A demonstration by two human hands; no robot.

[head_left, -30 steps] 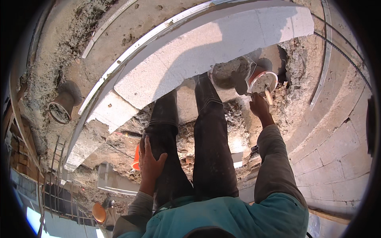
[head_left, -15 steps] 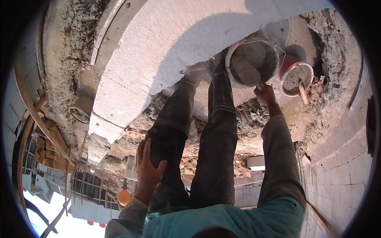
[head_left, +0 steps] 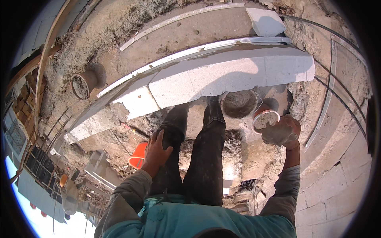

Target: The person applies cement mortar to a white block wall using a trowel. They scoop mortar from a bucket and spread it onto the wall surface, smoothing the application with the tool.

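Observation:
My right hand (head_left: 293, 126) is closed, raised at the right beside a small reddish bucket (head_left: 253, 123) of grey mortar. From it juts a trowel (head_left: 276, 134) heaped with wet mortar, which covers most of the blade; the handle is hidden in my grip. A larger bucket (head_left: 224, 104) of mortar stands to the left of the small one, close to the pale block wall (head_left: 210, 77). My left hand (head_left: 156, 152) rests on my left thigh with its fingers spread, holding nothing.
Beyond the block wall runs a long white straight bar (head_left: 170, 58). A loose block (head_left: 265, 22) lies at the far end. Dark rebar (head_left: 337, 81) curves along the right. An orange bucket (head_left: 138, 155) and a clay-coloured pot (head_left: 90, 78) are at the left, amid rubble.
My right hand has lifted the trowel out of the large bucket and moved right and nearer, with mortar on the blade. My left hand stays on my thigh. The whole view has shifted.

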